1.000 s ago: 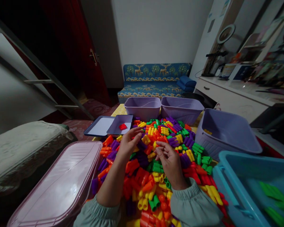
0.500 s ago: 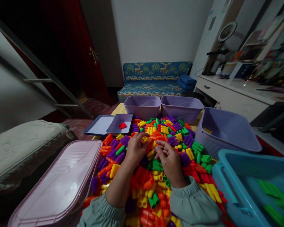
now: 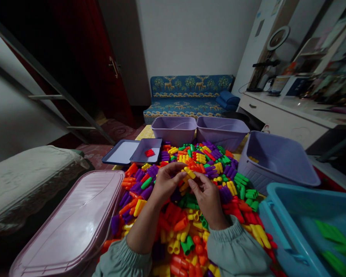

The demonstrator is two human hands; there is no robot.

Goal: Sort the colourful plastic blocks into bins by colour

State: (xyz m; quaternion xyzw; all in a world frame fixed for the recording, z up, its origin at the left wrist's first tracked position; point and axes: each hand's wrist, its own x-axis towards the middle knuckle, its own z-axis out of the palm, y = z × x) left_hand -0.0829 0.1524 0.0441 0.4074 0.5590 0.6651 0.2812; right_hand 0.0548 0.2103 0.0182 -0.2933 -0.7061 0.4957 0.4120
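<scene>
Over the middle of a heap of bullet-shaped plastic building blocks (image 3: 178, 217), my two hands meet at a yellow building block (image 3: 189, 172). My left hand (image 3: 167, 180) pinches its left side between thumb and fingers. The thumb and fingertips of my right hand (image 3: 205, 192) close on its right side. Red, orange, purple, green and yellow blocks lie all around and beneath both hands; some are joined in rows, others loose. Where the fingers overlap the yellow block, part of it is hidden.
Behind the heap stand two purple bins (image 3: 173, 132), with another purple bin (image 3: 276, 157) at right. A turquoise bin (image 3: 285, 223) holds green pieces. Left are a pink lidded box (image 3: 75, 219) and a small blue-grey tray (image 3: 141, 154) with red blocks. A patterned sofa (image 3: 187, 105) is beyond.
My left hand has moved right and down from the upper heap, picking up a yellow block and bringing it to my right hand. The right hand has stayed nearly in place and now grips it too.
</scene>
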